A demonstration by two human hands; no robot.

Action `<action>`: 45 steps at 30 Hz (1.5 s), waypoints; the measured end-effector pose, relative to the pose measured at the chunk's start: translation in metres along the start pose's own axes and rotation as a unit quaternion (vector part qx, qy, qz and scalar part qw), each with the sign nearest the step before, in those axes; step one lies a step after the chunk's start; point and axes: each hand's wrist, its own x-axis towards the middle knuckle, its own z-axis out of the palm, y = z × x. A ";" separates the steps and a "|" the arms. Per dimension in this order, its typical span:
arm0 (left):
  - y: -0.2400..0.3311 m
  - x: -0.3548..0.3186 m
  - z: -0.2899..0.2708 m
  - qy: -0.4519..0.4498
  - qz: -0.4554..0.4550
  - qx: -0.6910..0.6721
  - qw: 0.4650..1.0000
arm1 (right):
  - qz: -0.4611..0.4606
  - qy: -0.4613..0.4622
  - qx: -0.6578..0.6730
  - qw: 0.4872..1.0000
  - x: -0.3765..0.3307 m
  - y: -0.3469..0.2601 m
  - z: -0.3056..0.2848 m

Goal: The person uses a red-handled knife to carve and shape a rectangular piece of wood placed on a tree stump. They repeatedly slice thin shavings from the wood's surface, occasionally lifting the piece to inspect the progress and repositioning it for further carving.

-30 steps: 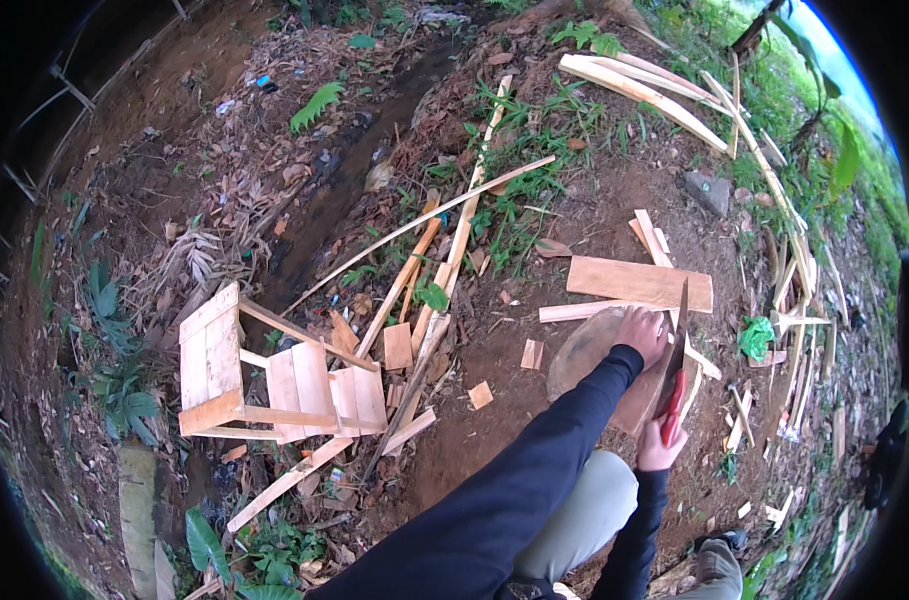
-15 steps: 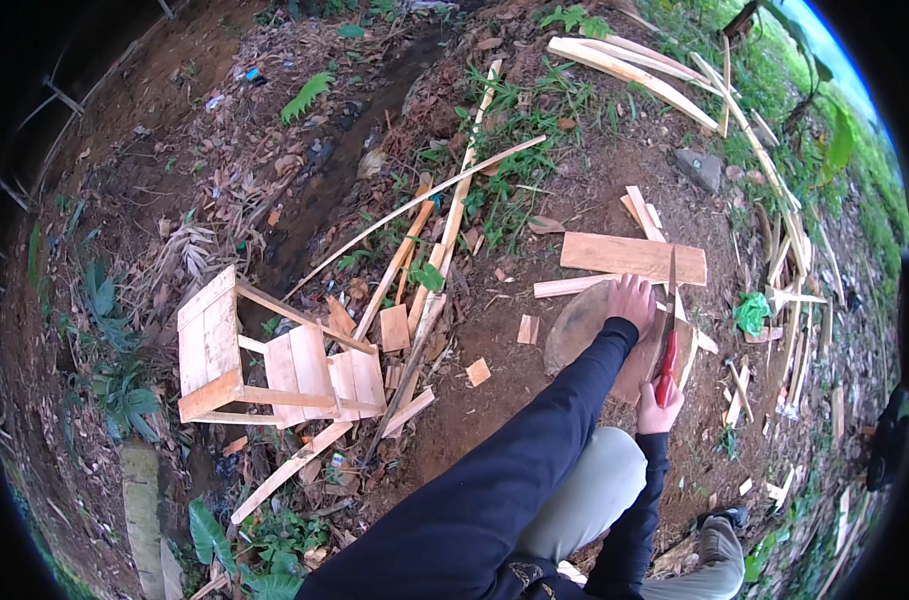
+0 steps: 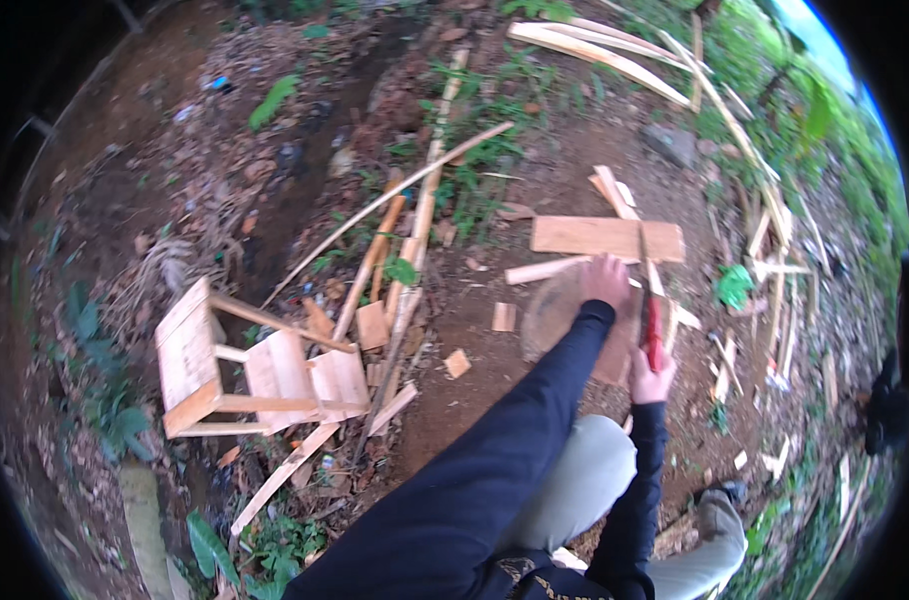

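My right hand (image 3: 653, 375) is wrapped around the red handle of a handsaw (image 3: 654, 335). Its narrow blade points away from me and crosses the right part of a flat wooden board (image 3: 585, 235). Just left of the blade, my left hand (image 3: 605, 278) presses down at the board's near edge, fingers together; its fingertips are blurred. A thin wooden strip (image 3: 545, 270) runs in beneath that hand from the left. Under my left wrist lies a round, stump-like block (image 3: 550, 325), partly covered by my sleeve.
A small wooden chair (image 3: 275, 370) lies tipped over at left. Long battens (image 3: 430, 190) and offcuts (image 3: 458, 362) are scattered on the bare soil. Curved slats (image 3: 605, 60) lie at far right, near a grey stone (image 3: 670, 145) and green plastic (image 3: 735, 287). Another person's shoe (image 3: 890, 405) may show at the right rim.
The whole view has shifted, so the scene sits further left and up. My right hand has pushed the saw slightly forward, away from me, while my left hand stays at the board.
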 end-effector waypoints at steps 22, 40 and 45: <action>0.022 0.001 -0.031 -0.085 0.090 -0.057 0.991 | 0.059 0.005 -0.061 0.996 -0.048 -0.077 -0.017; 0.004 -0.082 -0.111 -0.304 0.261 -0.062 0.914 | -0.032 -0.026 -0.176 0.983 -0.051 -0.086 -0.025; 0.005 -0.081 -0.114 -0.285 0.245 -0.109 0.920 | -0.079 0.034 -0.206 0.975 -0.066 -0.076 -0.033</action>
